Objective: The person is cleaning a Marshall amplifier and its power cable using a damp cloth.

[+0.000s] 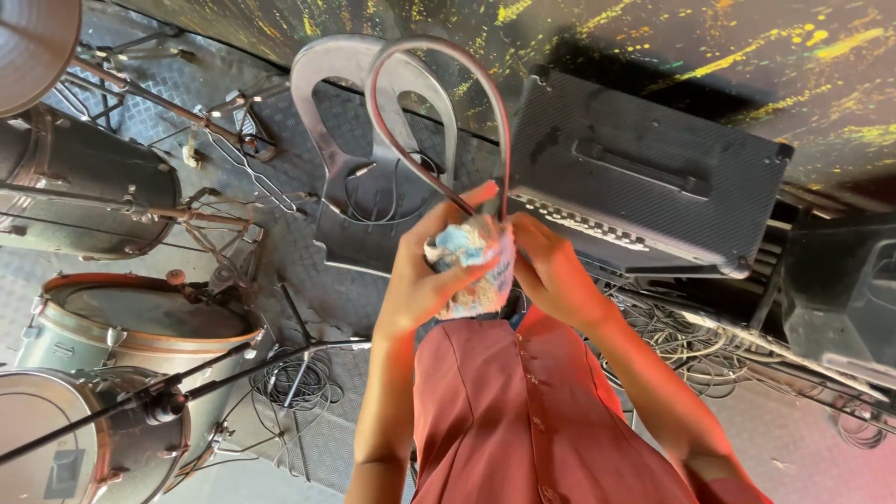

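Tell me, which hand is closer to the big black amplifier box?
The right hand. It sits just below the black amplifier, pinching the looped cable by the cloth. The left hand grips the cloth farther off, in front of the grey chair.

A black amplifier [644, 177] with a top handle sits at upper right, a dark speaker [840, 289] beside it and tangled cables [691, 341] below. A grey plastic chair [369, 112] stands at centre, cords draped on its seat. At left are drums [140, 327], a cymbal [33, 42] and a microphone [163, 403] on a stand, all on metal tread-plate floor [299, 168].
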